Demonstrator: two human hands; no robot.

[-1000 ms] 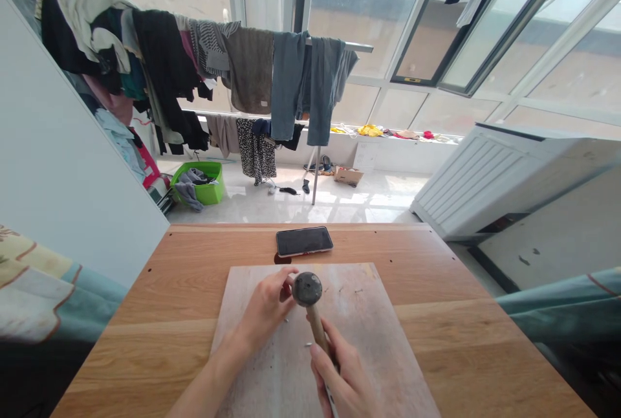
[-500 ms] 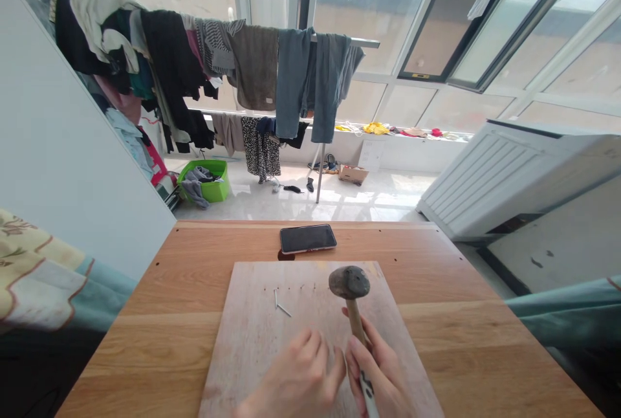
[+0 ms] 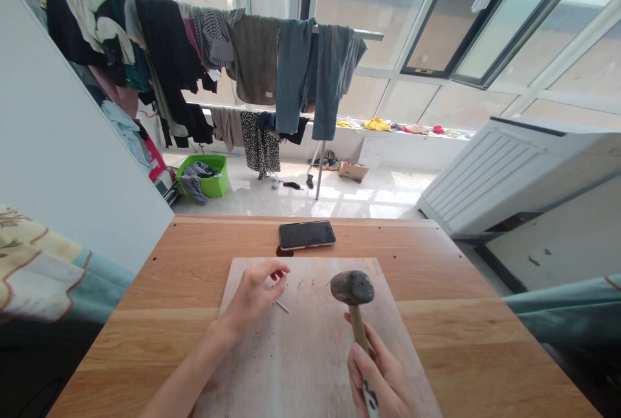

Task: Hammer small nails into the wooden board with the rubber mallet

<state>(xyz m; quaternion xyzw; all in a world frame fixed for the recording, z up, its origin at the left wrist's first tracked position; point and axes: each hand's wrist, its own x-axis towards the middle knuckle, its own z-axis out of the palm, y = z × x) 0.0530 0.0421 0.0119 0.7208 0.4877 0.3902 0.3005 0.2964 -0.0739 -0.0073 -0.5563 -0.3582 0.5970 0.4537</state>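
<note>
Hands: left hand (image 3: 252, 298) half closed over the far-left part of the board, fingertips drawn together, no held object visible between them, though a very small one cannot be ruled out; right hand (image 3: 376, 373) closed around the lower handle, fingers wrapped, with the head standing up above the grip

Held item: dark round-headed hammer (image 3: 352, 287) with a tapered wooden handle, its head over the right half of the board; height above the surface cannot be told

Loose item: thin steel nail (image 3: 282, 306) lying flat on the board, just beside the left fingertips and near the board's far edge

Work surface: pale scuffed wooden board (image 3: 291, 366) resting flat at the middle of the near edge of the light oak worktop (image 3: 460, 340), with a row of small dark marks (image 3: 305, 283) near its far edge

Technique: keep the grip low on the handle so the head carries its weight; keep the left fingertips out of the line of the head's fall

Rest: black smartphone (image 3: 306, 235) near the worktop's far edge; beyond the worktop, bright green plastic basket (image 3: 204, 178) of clothes on the floor, mixed garments on a metal drying rack (image 3: 255, 49), white slatted unit (image 3: 504, 178) at right
</note>
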